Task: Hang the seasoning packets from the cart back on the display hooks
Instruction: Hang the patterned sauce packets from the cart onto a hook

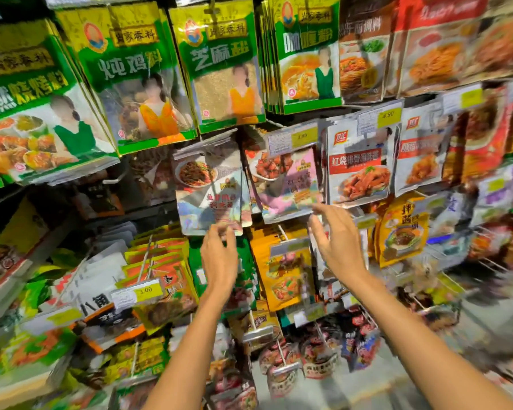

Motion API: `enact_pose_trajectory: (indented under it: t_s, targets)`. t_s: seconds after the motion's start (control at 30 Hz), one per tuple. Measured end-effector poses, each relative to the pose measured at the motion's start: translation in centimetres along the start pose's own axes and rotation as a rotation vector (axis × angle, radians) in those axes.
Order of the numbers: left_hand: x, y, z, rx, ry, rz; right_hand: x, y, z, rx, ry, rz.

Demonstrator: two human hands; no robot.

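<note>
Several big green and yellow packets [137,75] hang along the top row, right in front of you. Under them, on the right, is a white packet with a red band [359,170]. In the middle of that lower row is the seasoning packet [209,187], the one with a bowl of noodles on it. It is up against the rack, a bit tilted, just left of a pink packet [288,184]. Its top is blurry, so you cannot tell if it sits on a hook.

Your two bare arms reach up from below. Your left hand [219,255] is at the bottom edge of the seasoning packet, and its grip pinches that edge between thumb and fingers. Your right hand [338,241] is just under the lower right corner of the pink packet. Its grip is spread, with the fingers apart, and it holds nothing. You cannot tell if its fingertips touch the pink packet.

A small yellow price tag [304,137] sits above the pink packet. A thin white hook [145,258] sticks out lower left.
</note>
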State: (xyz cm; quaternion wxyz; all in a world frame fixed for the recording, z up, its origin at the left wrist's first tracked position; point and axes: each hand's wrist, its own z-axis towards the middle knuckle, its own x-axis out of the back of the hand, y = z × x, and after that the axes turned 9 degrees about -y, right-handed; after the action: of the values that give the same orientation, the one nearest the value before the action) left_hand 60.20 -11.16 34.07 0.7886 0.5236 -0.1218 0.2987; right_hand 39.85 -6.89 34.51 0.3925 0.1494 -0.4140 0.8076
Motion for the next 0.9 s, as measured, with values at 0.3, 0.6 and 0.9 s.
enact_pose_trajectory:
  t_s: [0.3, 0.6, 0.9]
  targets:
    - [-10.9, 4.0, -11.1, -0.123, -0.549, -0.241, 5.7, 6.9, -14.5, -0.579, 0.030, 0.084]
    - [-24.7, 8.1, -21.6, -0.078, -1.103, -0.220, 13.8, 15.1, -27.6, -1.054, 0.295, 0.150]
    - [-39.2, 10.2, -28.1, -0.266, -1.431, -0.046, 18.1, 24.8, -36.0, -1.368, 0.452, 0.155]
